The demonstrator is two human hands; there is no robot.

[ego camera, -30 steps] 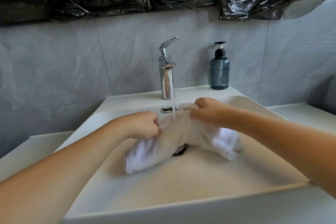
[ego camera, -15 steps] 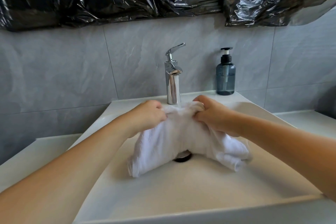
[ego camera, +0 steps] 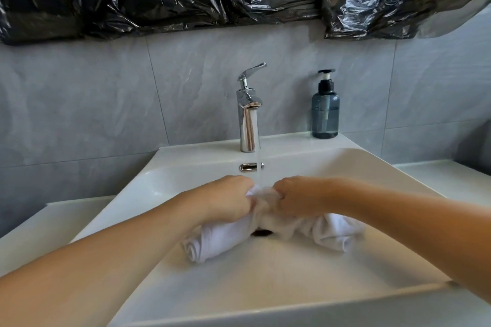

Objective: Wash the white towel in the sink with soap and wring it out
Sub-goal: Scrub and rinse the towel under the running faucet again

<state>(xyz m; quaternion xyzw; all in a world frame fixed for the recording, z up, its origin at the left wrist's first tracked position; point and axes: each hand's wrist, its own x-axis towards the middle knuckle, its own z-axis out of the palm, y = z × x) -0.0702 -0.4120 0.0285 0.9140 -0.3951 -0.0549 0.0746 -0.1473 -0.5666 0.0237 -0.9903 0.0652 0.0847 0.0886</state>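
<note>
Both fists clamp white towel (ego camera: 212,241) bunched under tap: left hand (ego camera: 228,200), right hand (ego camera: 295,199); tails trail 8 and 4 o'clock.

Only the two arms of the person are in the head view. The left hand (ego camera: 228,200) and the right hand (ego camera: 293,198) are both bare, with no glove on either. No ring and no bracelet is seen on the parts that show. The left forearm (ego camera: 114,265) is bare from the wrist to the lower left edge of the picture, and no sleeve covers it. The right forearm (ego camera: 398,220) is bare in the same way up to the right edge. The fingernails are hidden, so nothing can be told of them.
</note>
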